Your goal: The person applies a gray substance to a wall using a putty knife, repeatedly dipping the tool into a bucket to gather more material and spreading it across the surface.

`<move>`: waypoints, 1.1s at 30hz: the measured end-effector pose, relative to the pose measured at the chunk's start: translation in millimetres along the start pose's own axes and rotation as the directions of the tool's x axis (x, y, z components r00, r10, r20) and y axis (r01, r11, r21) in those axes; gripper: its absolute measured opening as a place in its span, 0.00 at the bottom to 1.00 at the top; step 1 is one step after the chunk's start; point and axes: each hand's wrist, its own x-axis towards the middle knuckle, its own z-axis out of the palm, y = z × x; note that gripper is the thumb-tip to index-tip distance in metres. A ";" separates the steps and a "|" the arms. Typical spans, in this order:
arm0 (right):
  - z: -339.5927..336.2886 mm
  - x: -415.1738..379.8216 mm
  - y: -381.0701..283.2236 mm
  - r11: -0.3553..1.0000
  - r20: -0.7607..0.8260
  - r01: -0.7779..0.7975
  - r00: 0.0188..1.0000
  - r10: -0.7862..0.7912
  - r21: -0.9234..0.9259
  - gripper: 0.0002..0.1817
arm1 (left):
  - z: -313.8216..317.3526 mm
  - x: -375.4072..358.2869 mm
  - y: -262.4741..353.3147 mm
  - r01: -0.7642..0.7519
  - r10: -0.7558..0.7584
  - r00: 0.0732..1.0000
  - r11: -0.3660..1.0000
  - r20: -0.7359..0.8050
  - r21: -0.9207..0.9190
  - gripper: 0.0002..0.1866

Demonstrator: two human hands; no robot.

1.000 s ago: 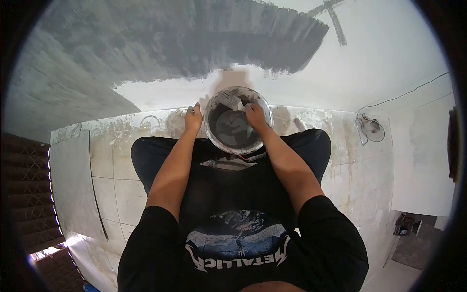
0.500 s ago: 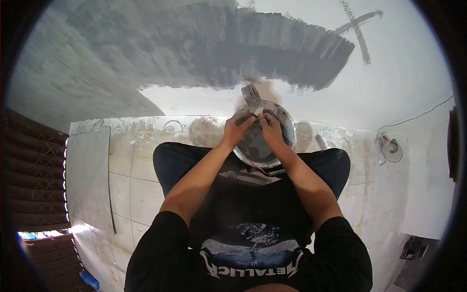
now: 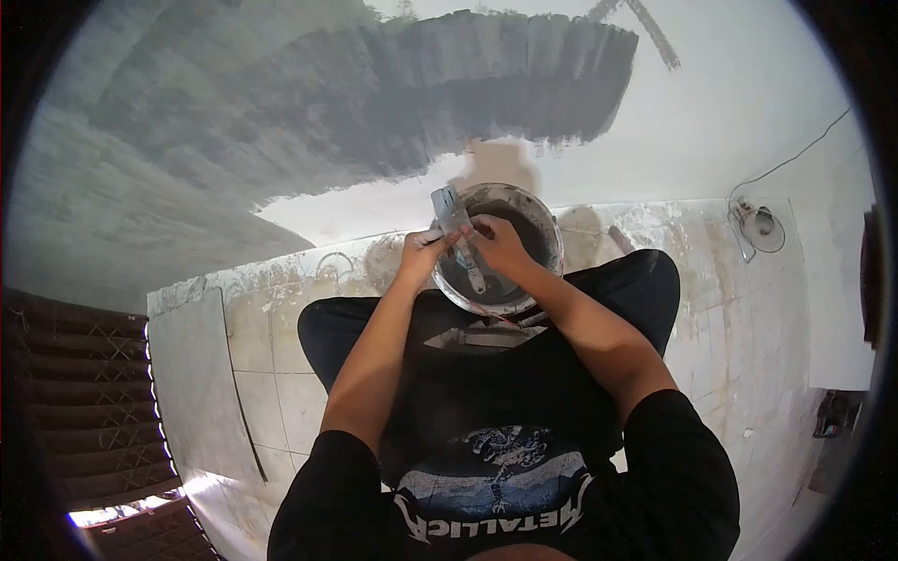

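A round bucket (image 3: 547,234) with grey paint inside stands on the tiled floor between my knees, close to the wall. A wide brush (image 3: 449,209), coated grey, is held over the bucket's left rim with its head pointing up toward the wall and its pale handle slanting down into the bucket. My left hand (image 3: 421,251) grips it from the left, at the rim. My right hand (image 3: 499,245) closes on it from the right, above the bucket's opening. Both forearms reach out over my dark trousers.
The wall ahead has a broad wet grey band (image 3: 374,103) above bare white. Stained floor tiles (image 3: 711,309) lie around me. A small round fan-like object (image 3: 758,227) with a cable sits at the right. Dark ribbed panels (image 3: 84,402) fill the left.
My left hand left the floor beside the bucket and joined the right hand on the brush. The brush rose out of the bucket and now sits at its left rim.
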 end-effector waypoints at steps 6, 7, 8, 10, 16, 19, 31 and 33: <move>-7.5 0.2 -6.9 0.994 0.033 -0.076 0.996 0.079 -0.079 0.17 | -13.3 5.1 0.2 -0.007 0.007 1.000 0.999 0.002 0.036 0.09; -8.1 -0.3 -7.1 0.992 0.040 -0.102 0.994 0.105 -0.078 0.17 | -13.8 4.4 0.0 0.008 -0.007 1.000 1.000 -0.010 0.025 0.09; -8.4 1.5 -7.1 0.989 0.048 -0.126 0.990 0.130 -0.077 0.17 | -15.2 4.7 0.3 0.009 -0.008 1.000 0.999 -0.007 0.050 0.09; -8.5 5.6 8.2 0.995 0.086 -0.103 0.991 0.101 0.014 0.17 | -18.6 4.4 -0.3 0.001 0.000 1.000 0.995 -0.005 0.097 0.09; -13.7 2.9 -1.3 0.993 0.064 -0.095 0.993 0.100 -0.072 0.16 | -17.0 2.9 -7.4 -0.033 0.038 0.998 0.996 -0.059 0.082 0.11; -15.7 0.4 -9.5 0.994 -0.011 -0.028 1.000 0.027 -0.107 0.17 | -12.7 4.4 -12.4 -0.022 0.030 0.994 0.997 -0.106 0.073 0.11; -12.9 -7.1 -23.8 0.967 -0.071 0.209 0.973 -0.221 -0.148 0.18 | -23.9 5.0 -16.5 0.044 -0.045 0.999 0.995 -0.011 -0.088 0.13; -11.5 -6.4 -25.6 0.954 -0.073 0.289 0.953 -0.295 -0.083 0.17 | -26.2 8.8 -14.9 0.058 -0.051 0.998 0.982 0.045 -0.179 0.11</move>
